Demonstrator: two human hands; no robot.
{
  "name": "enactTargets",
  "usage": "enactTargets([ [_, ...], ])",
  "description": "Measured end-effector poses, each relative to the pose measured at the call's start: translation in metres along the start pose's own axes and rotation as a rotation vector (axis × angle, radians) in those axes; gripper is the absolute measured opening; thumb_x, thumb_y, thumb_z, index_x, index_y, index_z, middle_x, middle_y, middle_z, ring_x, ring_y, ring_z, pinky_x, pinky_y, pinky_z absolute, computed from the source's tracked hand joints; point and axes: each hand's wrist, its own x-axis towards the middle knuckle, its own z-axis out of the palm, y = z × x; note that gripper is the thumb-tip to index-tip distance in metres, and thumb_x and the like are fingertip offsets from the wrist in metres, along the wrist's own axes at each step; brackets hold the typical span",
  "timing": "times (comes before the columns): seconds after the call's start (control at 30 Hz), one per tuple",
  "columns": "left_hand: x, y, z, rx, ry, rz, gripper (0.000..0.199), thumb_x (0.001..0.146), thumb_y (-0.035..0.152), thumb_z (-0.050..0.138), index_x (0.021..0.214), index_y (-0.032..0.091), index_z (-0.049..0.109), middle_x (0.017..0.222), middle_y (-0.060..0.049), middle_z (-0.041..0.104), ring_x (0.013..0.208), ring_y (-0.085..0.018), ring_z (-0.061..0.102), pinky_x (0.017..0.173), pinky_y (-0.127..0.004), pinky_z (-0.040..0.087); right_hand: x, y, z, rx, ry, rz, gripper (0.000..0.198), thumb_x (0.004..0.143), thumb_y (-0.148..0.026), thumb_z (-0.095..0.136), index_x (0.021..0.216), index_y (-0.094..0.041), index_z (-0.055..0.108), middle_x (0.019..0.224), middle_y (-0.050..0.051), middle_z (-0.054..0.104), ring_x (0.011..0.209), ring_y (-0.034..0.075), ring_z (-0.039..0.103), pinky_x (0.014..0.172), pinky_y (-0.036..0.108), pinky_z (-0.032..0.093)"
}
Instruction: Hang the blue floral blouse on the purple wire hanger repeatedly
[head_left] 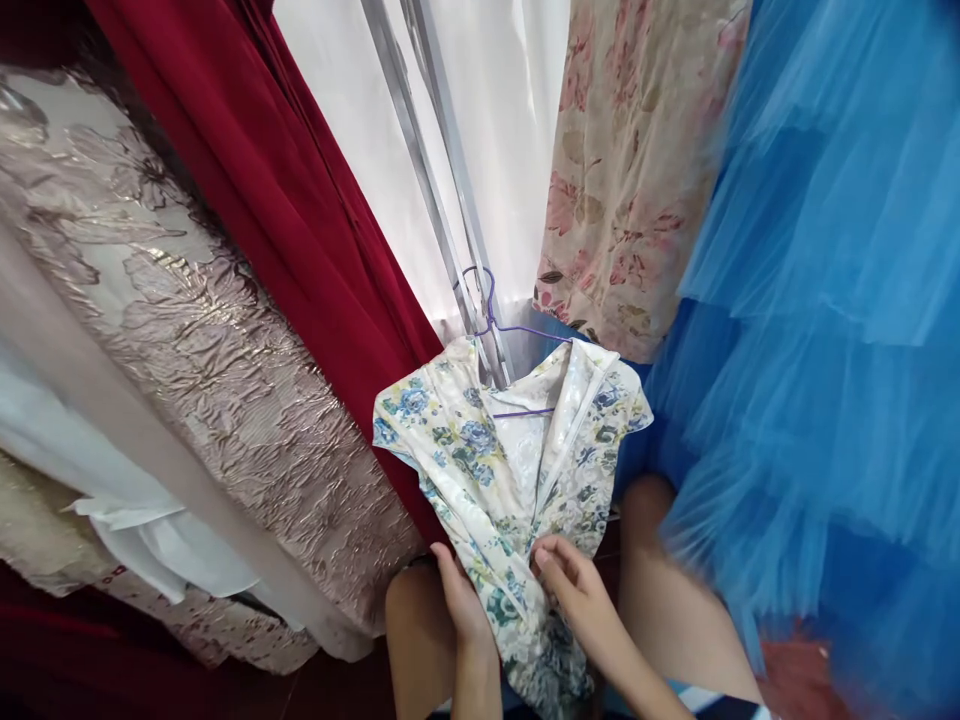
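Head view: floral garment [484, 495] is running from centre down to 6 o'clock, its shoulders hanging on a purple hanger [491, 318]. Right hand [581, 590], at 5 o'clock, is pinching the garment's cloth at the bottom of the opening, thumb close against the index. Left hand [466, 605], toward 6, is cupping the garment's edge; thumb is showing, fingers are disappearing behind the cloth, so I can't tell how tightly they're closing.

Garment's lower end is bunching near the frame's bottom edge; I'm not making out the hem. Frame is cutting off both forearms. I can't tell what the hanger hook is catching beside the metal poles [414, 125].

Garment is showing blue blooms on off-white, slightly sheeny, its opening making a deep V. Dark red cloth [292, 220] is falling in smooth folds at 10–11 o'clock, metallic crinkled brocade [247, 400] is hanging at 9, white cloth [502, 130] at 12, pink-flowered cloth [626, 200] at 1. Blue tulle [840, 260] is spreading in tiers at 3, partly blurring.
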Motion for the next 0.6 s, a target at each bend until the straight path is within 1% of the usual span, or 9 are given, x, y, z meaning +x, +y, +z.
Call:
enactTargets([
  [0.03,-0.003,-0.003,-0.004,0.023,-0.011,-0.028,0.063,0.081,0.063,0.068,0.120,0.014,0.070,0.112,-0.014,0.073,0.109,-0.032,0.068,0.092,-0.042,0.055,0.001,-0.001,0.000,0.014,-0.004,0.016,0.033,0.093,-0.052,0.058,0.089,-0.019,0.060,0.071,-0.001,0.054,0.061,0.012,0.047,0.055,0.023,0.037],
  [0.07,-0.006,-0.007,-0.008,0.062,-0.033,-0.042,0.063,0.075,0.057,0.077,0.121,0.014,0.070,0.112,-0.014,0.074,0.109,-0.033,0.068,0.092,-0.041,0.056,0.002,-0.002,0.000,0.028,-0.007,0.030,0.033,0.093,-0.052,0.058,0.089,-0.019,0.057,0.069,-0.001,0.054,0.058,0.011,0.047,0.053,0.023,0.035],
  [0.13,-0.010,-0.012,-0.015,0.162,-0.092,-0.028,0.065,0.069,0.042,0.086,0.126,0.015,0.068,0.118,-0.013,0.072,0.112,-0.032,0.067,0.095,-0.039,0.055,0.003,-0.004,0.000,0.051,-0.001,0.041,0.032,0.094,-0.052,0.057,0.091,-0.021,0.054,0.068,-0.002,0.056,0.055,0.012,0.050,0.051,0.023,0.038],
  [0.17,-0.011,-0.014,-0.018,0.208,-0.114,-0.004,0.064,0.069,0.038,0.086,0.126,0.015,0.067,0.121,-0.014,0.071,0.114,-0.031,0.066,0.097,-0.039,0.054,0.004,-0.006,-0.002,0.056,0.008,0.037,0.031,0.094,-0.052,0.057,0.092,-0.021,0.053,0.067,-0.002,0.056,0.054,0.013,0.053,0.051,0.024,0.040],
  [0.23,-0.013,-0.017,-0.022,0.273,-0.132,0.033,0.060,0.072,0.040,0.084,0.123,0.013,0.068,0.123,-0.015,0.070,0.117,-0.032,0.065,0.100,-0.040,0.053,0.006,-0.011,-0.006,0.047,0.028,0.011,0.030,0.095,-0.051,0.057,0.093,-0.021,0.052,0.066,-0.002,0.057,0.055,0.014,0.057,0.052,0.025,0.044],
  [0.33,-0.014,-0.016,-0.027,0.338,-0.155,0.059,0.058,0.073,0.041,0.083,0.121,0.012,0.069,0.124,-0.016,0.069,0.124,-0.034,0.061,0.102,-0.040,0.052,0.006,-0.022,-0.014,0.000,0.048,-0.039,0.027,0.093,-0.046,0.062,0.096,-0.021,0.053,0.066,-0.003,0.055,0.055,0.013,0.057,0.053,0.025,0.045],
  [0.47,-0.017,-0.015,-0.030,0.357,-0.217,0.063,0.059,0.078,0.040,0.079,0.131,0.017,0.064,0.131,-0.013,0.066,0.128,-0.031,0.057,0.104,-0.037,0.051,0.004,-0.030,-0.020,-0.041,0.055,-0.061,0.029,0.091,-0.043,0.066,0.106,-0.022,0.054,0.071,-0.003,0.055,0.059,0.014,0.056,0.054,0.025,0.046],
  [0.6,-0.018,-0.017,-0.028,0.350,-0.229,0.070,0.059,0.080,0.039,0.078,0.133,0.019,0.062,0.130,-0.012,0.067,0.127,-0.030,0.059,0.104,-0.037,0.051,0.002,-0.025,-0.020,-0.132,0.115,-0.099,0.027,0.090,-0.043,0.067,0.104,-0.020,0.062,0.079,0.002,0.061,0.068,0.016,0.058,0.058,0.025,0.046],
])
